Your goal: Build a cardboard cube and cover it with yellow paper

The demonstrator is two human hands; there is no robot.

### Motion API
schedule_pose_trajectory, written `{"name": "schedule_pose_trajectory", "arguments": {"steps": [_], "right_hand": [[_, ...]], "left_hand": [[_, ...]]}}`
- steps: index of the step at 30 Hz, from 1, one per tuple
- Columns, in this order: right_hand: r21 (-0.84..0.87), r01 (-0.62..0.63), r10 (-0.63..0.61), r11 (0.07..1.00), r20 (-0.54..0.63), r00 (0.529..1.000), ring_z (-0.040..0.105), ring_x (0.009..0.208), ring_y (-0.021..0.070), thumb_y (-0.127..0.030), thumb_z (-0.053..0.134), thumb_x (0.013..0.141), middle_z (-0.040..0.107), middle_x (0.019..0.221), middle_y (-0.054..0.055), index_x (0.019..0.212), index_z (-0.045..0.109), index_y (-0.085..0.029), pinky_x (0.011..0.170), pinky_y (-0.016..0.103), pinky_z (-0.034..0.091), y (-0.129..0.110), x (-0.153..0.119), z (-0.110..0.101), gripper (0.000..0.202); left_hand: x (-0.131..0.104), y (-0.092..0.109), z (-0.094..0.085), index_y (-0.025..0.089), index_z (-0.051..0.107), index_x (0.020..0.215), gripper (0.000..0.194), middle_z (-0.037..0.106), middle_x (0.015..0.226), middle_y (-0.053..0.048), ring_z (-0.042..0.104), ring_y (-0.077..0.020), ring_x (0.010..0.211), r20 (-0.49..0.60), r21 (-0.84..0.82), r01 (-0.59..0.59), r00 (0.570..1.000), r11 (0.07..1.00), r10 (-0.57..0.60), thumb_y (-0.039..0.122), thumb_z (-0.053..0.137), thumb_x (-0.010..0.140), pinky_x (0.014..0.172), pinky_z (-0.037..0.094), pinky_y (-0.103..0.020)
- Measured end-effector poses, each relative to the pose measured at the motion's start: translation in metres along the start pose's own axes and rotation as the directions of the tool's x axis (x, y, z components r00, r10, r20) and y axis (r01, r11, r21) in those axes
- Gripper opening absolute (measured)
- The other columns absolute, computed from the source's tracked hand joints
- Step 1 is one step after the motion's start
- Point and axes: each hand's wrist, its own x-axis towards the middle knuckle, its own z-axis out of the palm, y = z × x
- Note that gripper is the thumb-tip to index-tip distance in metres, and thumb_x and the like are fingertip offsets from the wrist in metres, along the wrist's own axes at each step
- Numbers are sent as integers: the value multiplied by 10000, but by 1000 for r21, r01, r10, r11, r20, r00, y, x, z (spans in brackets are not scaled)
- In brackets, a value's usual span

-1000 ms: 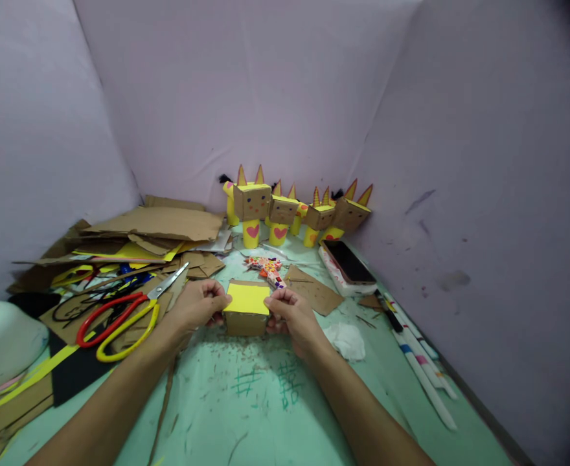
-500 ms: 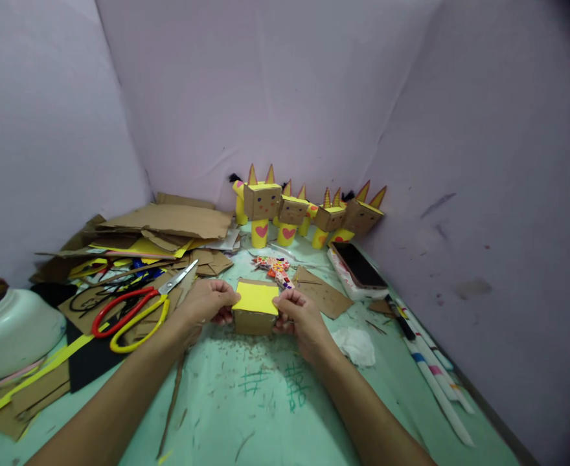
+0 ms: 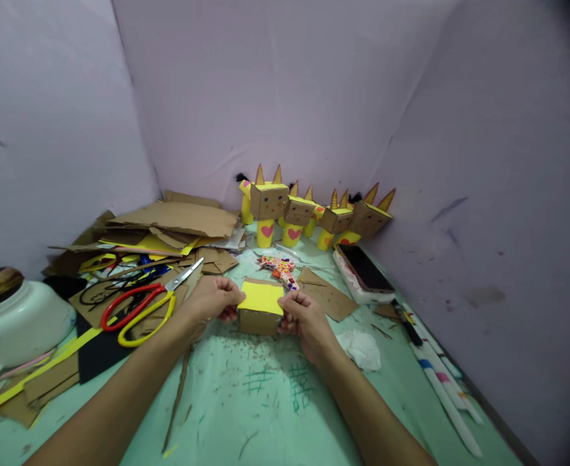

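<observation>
A small cardboard box with a yellow paper sheet over its top is held between both hands near the middle of the green table. My left hand pinches the box's left side, thumb at the yellow sheet's edge. On the opposite side my right hand grips likewise, its thumb against the sheet's right edge. The fingers behind and under the box are partly hidden. Scissors with one red and one yellow handle lie left of my left hand, blades pointing away.
Cardboard animal figures with yellow horns stand along the back wall. Stacked cardboard lies at the back left, a white pot at the far left. To the right are a phone, crumpled tissue and white markers.
The whole view has shifted slightly, so everything sits a little further right. Both hands keep the same hold on the box.
</observation>
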Motion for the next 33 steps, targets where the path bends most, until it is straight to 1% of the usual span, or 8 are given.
{"name": "schedule_pose_trajectory", "arguments": {"steps": [8,14,19,24,27,29,31,33], "right_hand": [[15,-1,1,1000,7,1000,472,320,60,-331,774,504,527,413,-85,615,531,-181,344,174,450,-1,0,0,307],[13,0,0,1000,6,1000,462,316,58,-327,776,503,515,401,-91,610,527,-184,347,179,456,-1,0,0,306],[10,0,0,1000,7,1000,458,317,59,-325,769,508,503,397,-97,608,523,-188,345,180,451,-1,0,0,298],[0,-7,7,1000,7,1000,461,321,64,-330,767,508,508,392,-92,618,524,-186,337,179,444,-1,0,0,304],[-3,-7,7,1000,5,1000,456,324,60,-323,763,515,512,397,-92,627,528,-185,347,184,459,-1,0,0,295],[-6,-6,6,1000,3,1000,456,326,59,-317,761,520,512,397,-91,629,531,-185,348,181,457,-1,0,0,286],[-8,-7,7,1000,4,1000,460,327,62,-316,761,519,512,397,-91,628,532,-185,342,180,451,-1,0,0,286],[-8,-9,9,1000,5,1000,460,325,64,-320,764,510,511,395,-91,624,529,-186,339,185,453,-1,0,0,293]], "left_hand": [[-1,1,0,157,534,529,199,525,354,41,494,-90,334,15,22,-14,1000,1000,14,273,695,521,355,353,-168],[0,5,-2,163,527,541,190,529,342,40,500,-98,326,48,51,4,999,999,-6,242,700,534,360,363,-169],[1,6,-3,168,527,539,194,534,337,35,511,-109,327,70,62,9,997,998,-13,247,704,524,357,367,-176],[2,3,-1,174,508,530,216,501,337,52,487,-100,319,54,50,12,998,999,-15,277,695,497,336,316,-168],[2,1,0,181,493,534,231,510,367,45,485,-110,330,33,34,18,999,999,-19,306,677,471,333,317,-182],[1,1,0,194,462,540,257,493,388,63,456,-97,341,5,15,-19,1000,1000,18,310,672,449,344,315,-184],[0,2,1,198,444,539,268,465,409,87,411,-72,366,-36,6,-86,996,996,86,279,673,425,368,305,-174],[-1,5,2,184,486,535,222,459,433,90,387,-58,405,-64,12,-145,987,989,145,236,663,413,397,293,-165]]}}
